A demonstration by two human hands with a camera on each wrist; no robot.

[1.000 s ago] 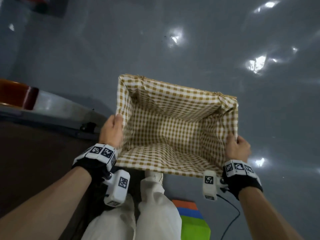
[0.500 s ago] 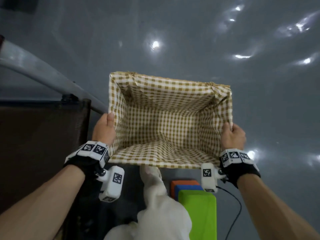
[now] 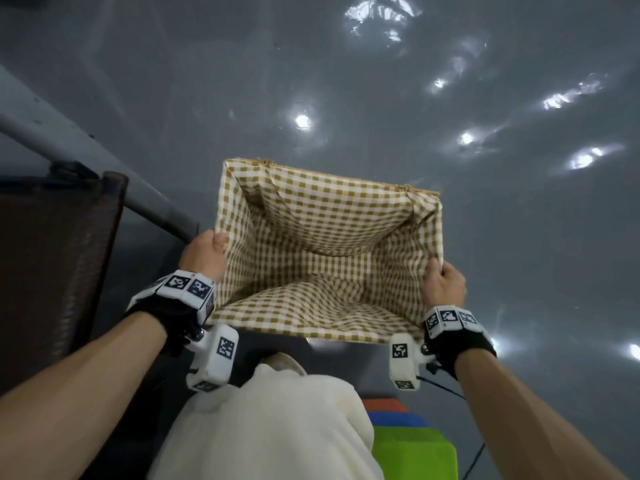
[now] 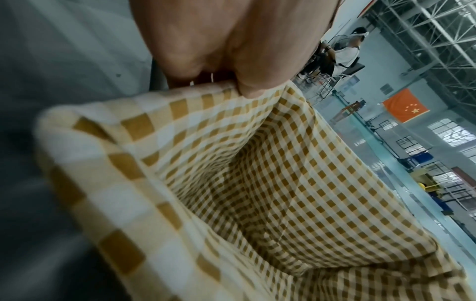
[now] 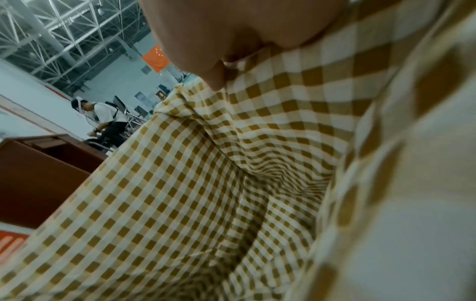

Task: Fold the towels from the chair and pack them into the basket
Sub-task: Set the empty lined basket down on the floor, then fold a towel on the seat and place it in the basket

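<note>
Head view: basket [image 3: 332, 216] gripped between both hands.

We cannot see the fingers of the left hand [image 3: 204, 255] or right hand [image 3: 444, 285] behind the basket [image 3: 332, 216] walls, its near cloth blurs in both wrist views, and the chair [image 3: 59, 258] is cut off at left.

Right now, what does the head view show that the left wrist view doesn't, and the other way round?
Only the head view shows the right hand on the basket's right rim, the brown chair and stacked coloured blocks. Only the left wrist view shows the hall, an orange flag and a seated person. Both show the left hand gripping the empty gingham-lined basket.
</note>
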